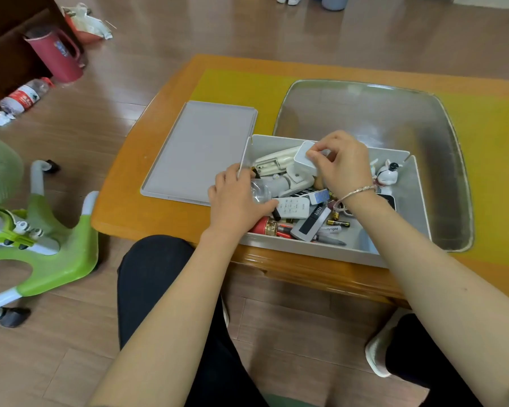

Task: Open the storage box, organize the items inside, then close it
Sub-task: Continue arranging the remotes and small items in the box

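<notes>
The storage box (406, 201) sits open on the table (159, 186), its lid (200, 151) lying flat just left of it. Inside the box, the right hand (343, 165) pinches a white block (304, 157); the left hand (235, 198) curls around a clear bottle (260, 190). Nearby, a grey remote (313, 223) reads "BENTE".

You see a pale grey box (420, 183) and grey lid (200, 148) on an orange table (130, 207) with a yellow mat (235, 86); a silver tray (365, 113); a white remote (294, 207); a red jug (56, 55).
</notes>
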